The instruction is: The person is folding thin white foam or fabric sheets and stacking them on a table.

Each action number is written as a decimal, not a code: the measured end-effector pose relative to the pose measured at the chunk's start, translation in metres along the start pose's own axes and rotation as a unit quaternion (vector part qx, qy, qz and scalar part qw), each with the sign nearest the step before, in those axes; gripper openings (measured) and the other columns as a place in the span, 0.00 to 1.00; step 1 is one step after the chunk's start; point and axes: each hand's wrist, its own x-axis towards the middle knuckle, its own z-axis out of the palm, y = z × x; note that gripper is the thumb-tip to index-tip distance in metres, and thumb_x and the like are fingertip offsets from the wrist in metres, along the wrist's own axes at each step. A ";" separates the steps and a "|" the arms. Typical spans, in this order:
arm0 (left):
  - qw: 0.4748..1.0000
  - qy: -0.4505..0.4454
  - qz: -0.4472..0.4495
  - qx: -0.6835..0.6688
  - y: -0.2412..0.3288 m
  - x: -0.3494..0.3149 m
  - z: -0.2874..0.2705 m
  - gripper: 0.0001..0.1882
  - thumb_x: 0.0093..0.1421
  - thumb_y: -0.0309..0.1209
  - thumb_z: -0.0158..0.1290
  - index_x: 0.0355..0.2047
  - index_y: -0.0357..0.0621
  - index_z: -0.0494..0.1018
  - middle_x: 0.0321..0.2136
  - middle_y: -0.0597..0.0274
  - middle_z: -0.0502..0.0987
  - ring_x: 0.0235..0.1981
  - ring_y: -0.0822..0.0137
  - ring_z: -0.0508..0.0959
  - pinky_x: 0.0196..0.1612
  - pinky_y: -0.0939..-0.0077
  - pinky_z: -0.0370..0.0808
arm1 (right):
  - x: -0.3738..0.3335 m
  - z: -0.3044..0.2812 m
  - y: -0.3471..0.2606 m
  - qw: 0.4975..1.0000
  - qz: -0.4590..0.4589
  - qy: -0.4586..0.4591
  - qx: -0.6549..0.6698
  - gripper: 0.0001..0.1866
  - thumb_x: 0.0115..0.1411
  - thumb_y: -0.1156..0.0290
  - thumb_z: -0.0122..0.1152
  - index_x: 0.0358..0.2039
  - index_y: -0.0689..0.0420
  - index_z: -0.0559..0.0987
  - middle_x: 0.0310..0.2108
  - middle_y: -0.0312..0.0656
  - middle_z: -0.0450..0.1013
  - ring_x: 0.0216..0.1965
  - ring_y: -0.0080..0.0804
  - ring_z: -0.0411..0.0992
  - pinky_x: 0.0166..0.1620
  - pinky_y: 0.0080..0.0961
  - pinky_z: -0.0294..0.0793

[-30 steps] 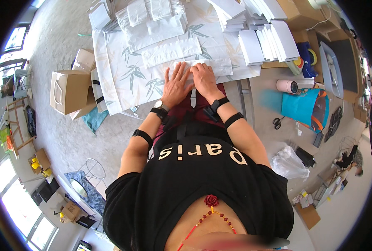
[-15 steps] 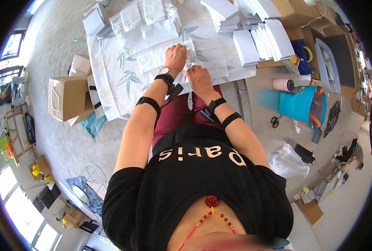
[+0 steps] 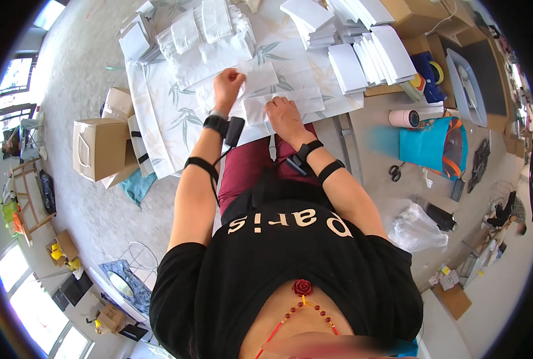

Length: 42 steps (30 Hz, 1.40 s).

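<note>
My left hand (image 3: 227,88) is above the near part of the cloth-covered table, fingers curled in and thumb against fingertip; whatever they pinch is too small to make out. Under and beside it lies a thin white packet (image 3: 260,78), partly see-through. Nearer to me lies another flat white packet (image 3: 305,102). My right hand (image 3: 284,115) rests on the left part of this packet, fingers stretched forward and fingertips pressing on it. Further off, several stacked clear plastic bags (image 3: 191,57) with white contents lie on the table.
White folded paper stacks (image 3: 371,63) stand at the table's right side, and a smaller white stack (image 3: 136,39) at its far left corner. Cardboard boxes (image 3: 105,143) are on the floor at left. A pink cup (image 3: 400,118), a blue bag (image 3: 425,148) and scissors (image 3: 395,172) are at right.
My left hand has moved left and slightly nearer, off the far packet's right part, its wrist turning. My right hand has barely shifted and stays on the near packet.
</note>
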 end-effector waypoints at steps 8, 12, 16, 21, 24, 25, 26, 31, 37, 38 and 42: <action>0.986 0.128 0.005 -0.107 0.033 -0.067 -0.087 0.10 0.60 0.25 0.60 0.40 0.31 0.80 0.29 0.62 0.83 0.31 0.75 0.80 0.37 0.79 0.75 | 0.034 -0.037 -0.049 0.986 -0.011 0.093 0.138 0.12 0.62 0.72 0.65 0.46 0.57 0.81 0.43 0.42 0.77 0.48 0.44 0.74 0.52 0.41 0.70; 0.979 0.145 0.114 0.088 0.079 -0.098 -0.104 0.10 0.56 0.23 0.64 0.38 0.35 0.79 0.29 0.61 0.82 0.30 0.70 0.81 0.36 0.76 0.77 | 0.055 -0.058 -0.088 0.972 -0.043 0.106 0.204 0.12 0.62 0.71 0.67 0.45 0.58 0.81 0.42 0.43 0.79 0.44 0.43 0.76 0.51 0.39 0.72; 0.972 0.119 0.150 0.134 0.103 -0.111 -0.087 0.05 0.58 0.24 0.62 0.35 0.40 0.79 0.30 0.59 0.81 0.29 0.64 0.81 0.35 0.71 0.77 | 0.052 -0.057 -0.099 0.965 -0.025 0.091 0.244 0.10 0.61 0.69 0.69 0.41 0.59 0.83 0.36 0.43 0.81 0.39 0.41 0.77 0.48 0.38 0.73; 0.960 0.086 0.172 0.202 0.099 -0.113 -0.066 0.05 0.58 0.26 0.61 0.34 0.41 0.78 0.30 0.58 0.80 0.28 0.60 0.80 0.34 0.67 0.77 | 0.035 -0.050 -0.088 0.963 0.039 0.102 0.245 0.08 0.61 0.69 0.68 0.38 0.58 0.84 0.33 0.43 0.81 0.35 0.40 0.79 0.43 0.37 0.73; 0.950 0.086 0.197 0.225 0.091 -0.115 -0.051 0.05 0.58 0.27 0.61 0.33 0.41 0.77 0.29 0.58 0.80 0.28 0.59 0.80 0.34 0.65 0.76 | 0.028 -0.049 -0.081 0.970 0.044 0.129 0.200 0.07 0.62 0.70 0.67 0.37 0.59 0.84 0.33 0.43 0.81 0.35 0.41 0.79 0.42 0.37 0.73; 0.952 0.077 0.197 0.223 0.090 -0.116 -0.046 0.04 0.58 0.27 0.60 0.32 0.41 0.77 0.29 0.58 0.79 0.28 0.57 0.79 0.34 0.63 0.76 | 0.026 -0.049 -0.079 0.971 0.044 0.129 0.199 0.07 0.62 0.70 0.67 0.37 0.59 0.84 0.33 0.43 0.81 0.35 0.41 0.79 0.42 0.37 0.73; 0.952 0.078 0.197 0.222 0.088 -0.117 -0.043 0.04 0.58 0.27 0.60 0.32 0.41 0.77 0.29 0.58 0.79 0.28 0.57 0.79 0.34 0.63 0.76 | 0.025 -0.048 -0.076 0.971 0.048 0.130 0.195 0.07 0.62 0.71 0.66 0.37 0.60 0.83 0.32 0.44 0.81 0.34 0.43 0.79 0.41 0.38 0.74; 0.950 0.081 0.200 0.227 0.080 -0.117 -0.038 0.05 0.57 0.28 0.60 0.32 0.42 0.76 0.28 0.59 0.79 0.29 0.56 0.79 0.36 0.62 0.75 | 0.019 -0.042 -0.068 0.965 0.072 0.122 0.223 0.07 0.62 0.73 0.63 0.37 0.62 0.83 0.33 0.48 0.80 0.33 0.47 0.79 0.39 0.40 0.76; 0.939 0.094 0.217 0.248 0.069 -0.113 -0.043 0.04 0.57 0.28 0.58 0.31 0.43 0.75 0.28 0.57 0.77 0.31 0.51 0.79 0.37 0.59 0.73 | 0.013 -0.028 -0.061 0.962 0.103 0.117 0.224 0.08 0.62 0.73 0.61 0.38 0.63 0.83 0.34 0.51 0.81 0.35 0.50 0.80 0.39 0.39 0.77; 0.937 0.101 0.219 0.251 0.067 -0.113 -0.045 0.04 0.56 0.27 0.58 0.31 0.43 0.74 0.28 0.57 0.77 0.31 0.51 0.78 0.38 0.58 0.73 | 0.012 -0.026 -0.060 0.955 0.136 0.108 0.242 0.08 0.63 0.72 0.61 0.38 0.63 0.83 0.33 0.51 0.81 0.35 0.50 0.80 0.39 0.38 0.77; 0.948 0.126 0.193 0.218 0.058 -0.114 -0.053 0.04 0.56 0.25 0.59 0.32 0.42 0.75 0.29 0.57 0.77 0.31 0.52 0.79 0.37 0.59 0.74 | 0.007 -0.013 -0.047 0.932 0.199 0.107 0.283 0.10 0.64 0.70 0.59 0.38 0.64 0.84 0.30 0.51 0.82 0.32 0.47 0.82 0.37 0.35 0.78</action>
